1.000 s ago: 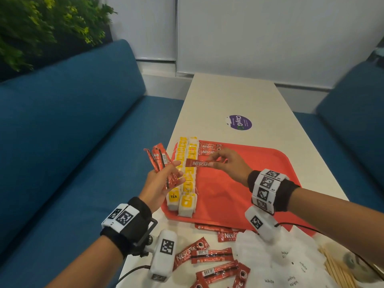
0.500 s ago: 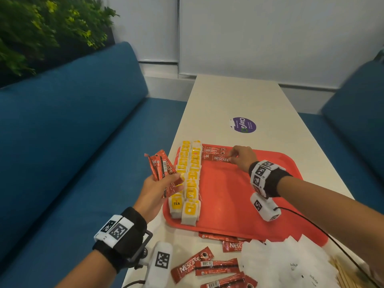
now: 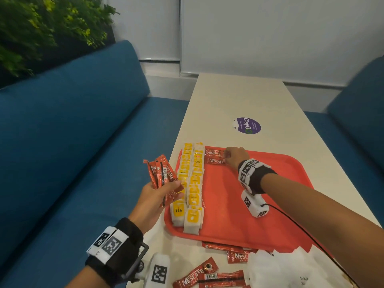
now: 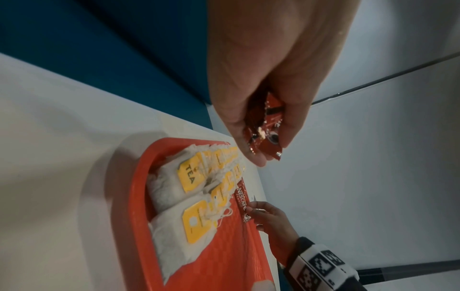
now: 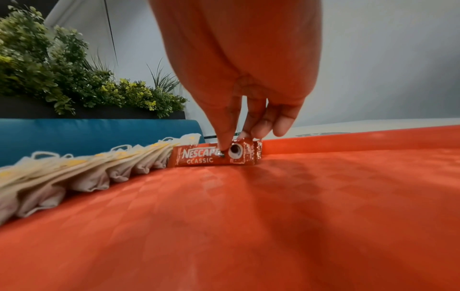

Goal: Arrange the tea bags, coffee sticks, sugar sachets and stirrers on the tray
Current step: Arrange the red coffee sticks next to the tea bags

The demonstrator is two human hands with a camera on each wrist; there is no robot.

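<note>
Two rows of yellow-tagged tea bags (image 3: 192,183) lie along the left side of the red tray (image 3: 249,204). At the tray's far end my right hand (image 3: 227,157) pinches a red Nescafe coffee stick (image 3: 216,161) that lies flat on the tray, next to another stick (image 3: 215,152). In the right wrist view the thumb (image 5: 222,145) presses the stick (image 5: 199,157) from the front, with the fingers behind it. My left hand (image 3: 174,183) holds a bunch of coffee sticks (image 3: 163,173) upright beside the tray's left edge; the bunch (image 4: 265,126) sits between thumb and fingers.
Loose coffee sticks (image 3: 207,277) and a heap of white sugar sachets (image 3: 291,271) lie on the table in front of the tray. A purple sticker (image 3: 248,125) is on the table beyond it. Blue sofas (image 3: 72,142) flank the table.
My right hand carried one coffee stick from near the left hand's bunch to the tray's far end and laid it by the stick there. The left hand stayed put.
</note>
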